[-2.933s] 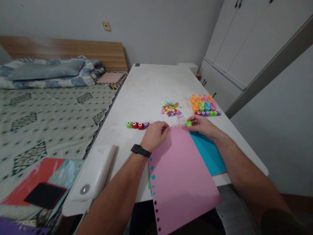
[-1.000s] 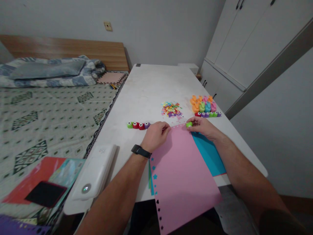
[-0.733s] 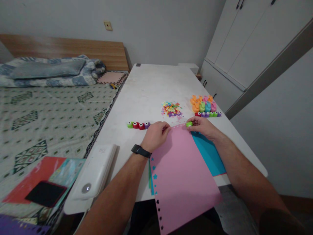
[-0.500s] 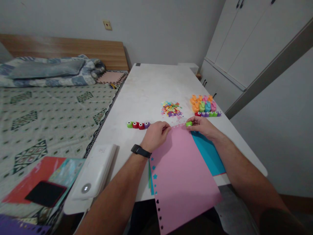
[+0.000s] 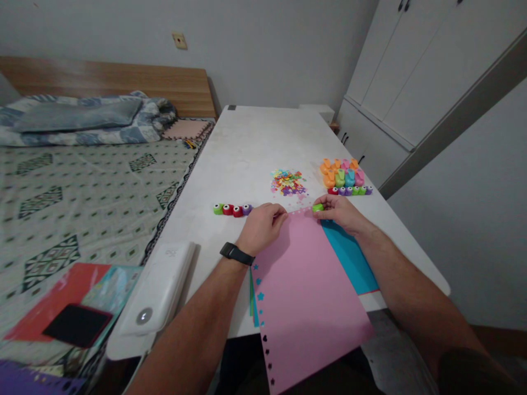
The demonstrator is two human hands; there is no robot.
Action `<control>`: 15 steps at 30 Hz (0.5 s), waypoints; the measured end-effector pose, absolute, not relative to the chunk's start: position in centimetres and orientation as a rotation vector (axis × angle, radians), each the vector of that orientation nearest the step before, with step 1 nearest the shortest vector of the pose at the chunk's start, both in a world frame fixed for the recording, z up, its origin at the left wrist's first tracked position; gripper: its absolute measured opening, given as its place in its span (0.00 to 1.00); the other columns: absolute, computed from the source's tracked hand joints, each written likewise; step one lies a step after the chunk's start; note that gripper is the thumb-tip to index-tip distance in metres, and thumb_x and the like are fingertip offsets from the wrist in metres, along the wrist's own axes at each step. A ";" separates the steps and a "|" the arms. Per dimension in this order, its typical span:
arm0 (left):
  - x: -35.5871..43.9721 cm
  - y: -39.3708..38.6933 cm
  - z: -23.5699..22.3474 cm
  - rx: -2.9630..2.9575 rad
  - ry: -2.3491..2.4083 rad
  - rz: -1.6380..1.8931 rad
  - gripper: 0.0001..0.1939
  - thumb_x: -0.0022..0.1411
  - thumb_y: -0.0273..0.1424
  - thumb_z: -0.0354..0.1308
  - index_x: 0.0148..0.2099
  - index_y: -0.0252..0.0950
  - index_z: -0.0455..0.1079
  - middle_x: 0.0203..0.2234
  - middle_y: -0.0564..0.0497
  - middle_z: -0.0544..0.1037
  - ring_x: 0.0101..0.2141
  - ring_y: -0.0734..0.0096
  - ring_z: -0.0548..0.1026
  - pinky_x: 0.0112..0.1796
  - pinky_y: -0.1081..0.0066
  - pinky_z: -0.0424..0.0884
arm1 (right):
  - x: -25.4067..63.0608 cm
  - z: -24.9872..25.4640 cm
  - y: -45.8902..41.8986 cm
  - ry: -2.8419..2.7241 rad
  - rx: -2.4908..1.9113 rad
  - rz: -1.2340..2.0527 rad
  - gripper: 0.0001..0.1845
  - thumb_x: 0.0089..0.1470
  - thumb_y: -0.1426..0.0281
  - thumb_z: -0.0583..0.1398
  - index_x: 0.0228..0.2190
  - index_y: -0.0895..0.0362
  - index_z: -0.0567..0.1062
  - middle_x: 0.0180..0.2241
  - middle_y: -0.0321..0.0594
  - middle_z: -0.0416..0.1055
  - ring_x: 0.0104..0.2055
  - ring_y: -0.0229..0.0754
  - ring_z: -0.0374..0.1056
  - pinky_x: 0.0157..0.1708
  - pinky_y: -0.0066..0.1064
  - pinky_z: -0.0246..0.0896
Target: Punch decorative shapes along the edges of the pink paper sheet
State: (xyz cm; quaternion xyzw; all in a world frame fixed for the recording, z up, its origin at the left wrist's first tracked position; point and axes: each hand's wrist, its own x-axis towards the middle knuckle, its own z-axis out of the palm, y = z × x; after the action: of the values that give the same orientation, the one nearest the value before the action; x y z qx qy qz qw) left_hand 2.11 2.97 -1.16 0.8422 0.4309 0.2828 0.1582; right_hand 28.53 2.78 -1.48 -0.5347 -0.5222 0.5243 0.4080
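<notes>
A pink sheet of paper lies at an angle over the near table edge, with punched shapes down its left side and small holes along its far edge. My left hand pinches the far left corner of this sheet. In my right hand is a small green craft punch, closed between thumb and fingers at the sheet's far right corner. Under the pink sheet lies blue paper. A row of small punches stands beyond my left hand. Colourful paper cutouts are heaped beyond the sheet.
Larger lever punches and a row of small ones stand at the table's right side. A white device lies at the near left. On the bed, a phone rests on coloured packets. White cabinets rise at the right.
</notes>
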 end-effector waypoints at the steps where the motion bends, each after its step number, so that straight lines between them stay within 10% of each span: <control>1: 2.1 3.0 -1.2 2.408 1.229 0.809 0.08 0.69 0.32 0.55 0.39 0.37 0.75 0.34 0.48 0.79 0.37 0.63 0.75 0.38 0.66 0.68 | 28.5 -1.5 2.8 -1.315 -1.352 1.315 0.24 0.33 0.65 0.76 0.34 0.58 0.77 0.29 0.38 0.76 0.30 0.38 0.70 0.32 0.32 0.67; 15: 2.2 2.9 -1.0 2.418 1.214 0.794 0.08 0.69 0.32 0.55 0.39 0.37 0.74 0.34 0.48 0.80 0.37 0.63 0.75 0.39 0.65 0.68 | 28.3 -1.4 2.9 -1.340 -1.354 1.299 0.23 0.34 0.66 0.76 0.33 0.58 0.76 0.27 0.37 0.75 0.27 0.38 0.70 0.28 0.31 0.66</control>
State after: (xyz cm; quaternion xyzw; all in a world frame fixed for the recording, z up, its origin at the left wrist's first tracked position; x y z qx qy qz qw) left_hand 2.16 2.92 -1.03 0.8464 0.4249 0.2780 0.1603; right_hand 28.32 2.91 -1.42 -0.5368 -0.5312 0.5148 0.4058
